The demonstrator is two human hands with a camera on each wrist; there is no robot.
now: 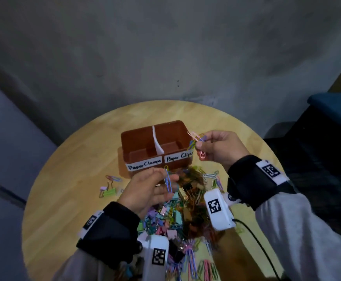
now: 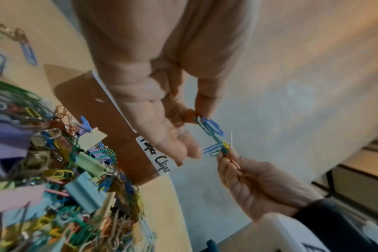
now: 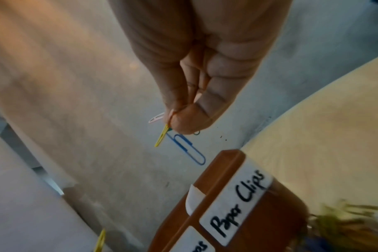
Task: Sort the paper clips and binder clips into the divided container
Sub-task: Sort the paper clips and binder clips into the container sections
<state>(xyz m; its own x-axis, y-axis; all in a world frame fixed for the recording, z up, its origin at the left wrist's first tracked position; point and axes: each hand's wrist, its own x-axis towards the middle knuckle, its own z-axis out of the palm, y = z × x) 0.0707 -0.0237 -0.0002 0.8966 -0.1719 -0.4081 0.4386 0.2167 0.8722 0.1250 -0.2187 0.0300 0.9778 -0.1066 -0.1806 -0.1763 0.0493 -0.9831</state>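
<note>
Fingers of the right hand [image 1: 219,148] pinch a clip bunch [image 1: 197,141] above the box's [image 1: 145,136] right rim; the left hand [image 1: 145,189] pinches blue clips [image 1: 168,182] over the pile [image 1: 181,209] near the table's [image 1: 68,189] front edge.

Grey sleeves [image 1: 307,230], black wrist straps [image 1: 244,179] with white coded tags, white camera boxes [image 1: 219,209], black cable [image 1: 254,238].

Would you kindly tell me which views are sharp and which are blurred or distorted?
Head view: dim, wide-angle bowing, brown divided container labels readable. Left wrist view: colourful clip pile smeared toward the edge. Right wrist view: right hand soft, "Paper Clips" label legible, lower right corner streaked.
</note>
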